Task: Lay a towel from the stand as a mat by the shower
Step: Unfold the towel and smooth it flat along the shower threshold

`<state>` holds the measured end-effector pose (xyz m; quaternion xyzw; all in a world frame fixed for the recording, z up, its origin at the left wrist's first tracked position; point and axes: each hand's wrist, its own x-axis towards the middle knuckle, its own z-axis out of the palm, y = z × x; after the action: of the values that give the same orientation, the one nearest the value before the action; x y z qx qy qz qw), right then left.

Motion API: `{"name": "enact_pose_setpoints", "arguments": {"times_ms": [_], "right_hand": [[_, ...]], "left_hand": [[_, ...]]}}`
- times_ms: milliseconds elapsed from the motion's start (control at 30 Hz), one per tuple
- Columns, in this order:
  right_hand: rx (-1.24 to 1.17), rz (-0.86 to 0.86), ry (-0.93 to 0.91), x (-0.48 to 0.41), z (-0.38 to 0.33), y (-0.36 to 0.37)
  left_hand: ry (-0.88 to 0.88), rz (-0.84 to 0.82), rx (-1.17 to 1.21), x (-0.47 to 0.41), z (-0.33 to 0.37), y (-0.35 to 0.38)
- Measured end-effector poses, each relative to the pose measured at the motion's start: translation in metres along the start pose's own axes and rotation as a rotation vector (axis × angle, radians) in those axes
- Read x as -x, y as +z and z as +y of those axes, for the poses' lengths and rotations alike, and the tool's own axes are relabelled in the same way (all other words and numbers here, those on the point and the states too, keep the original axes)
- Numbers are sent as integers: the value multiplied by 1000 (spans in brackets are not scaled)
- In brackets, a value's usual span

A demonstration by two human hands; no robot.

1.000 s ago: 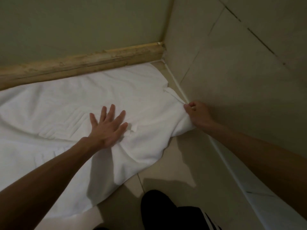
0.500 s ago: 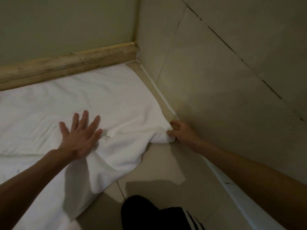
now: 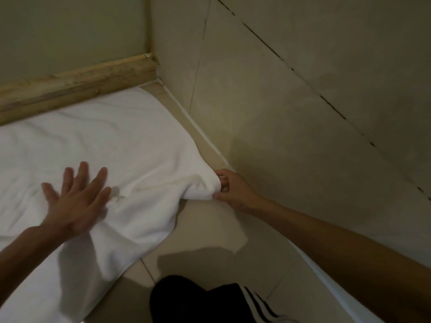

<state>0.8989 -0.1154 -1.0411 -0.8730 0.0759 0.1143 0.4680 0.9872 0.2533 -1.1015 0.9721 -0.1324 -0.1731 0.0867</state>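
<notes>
On the tiled floor (image 3: 210, 241) the white towel (image 3: 105, 145) lies spread along the wooden sill (image 3: 77, 85), and its long axis runs left to right toward the wall (image 3: 303, 113). We find its near right part rumpled. The left hand (image 3: 77, 201) lies flat with fingers splayed, pressing the towel's middle. The right hand (image 3: 233, 187), nearer the wall, pinches the bunched right corner just beside the wall's foot. We judge the coming pull should go rightward, away from the left hand.

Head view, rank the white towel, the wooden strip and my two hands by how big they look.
1. towel
2. wooden strip
3. left hand, spread flat
4. right hand, curled on the towel's corner
</notes>
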Motion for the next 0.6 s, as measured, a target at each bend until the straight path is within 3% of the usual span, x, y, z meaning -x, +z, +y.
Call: {"name": "enact_pose_setpoints", "arguments": {"times_ms": [333,600], "right_hand": [[-94,237,123,-9,-9,-23],[147,233,97,-1,8,-12]], "left_hand": [[-7,-19,-2,3,6,-7],[12,-5,21,6,4,-4]]}}
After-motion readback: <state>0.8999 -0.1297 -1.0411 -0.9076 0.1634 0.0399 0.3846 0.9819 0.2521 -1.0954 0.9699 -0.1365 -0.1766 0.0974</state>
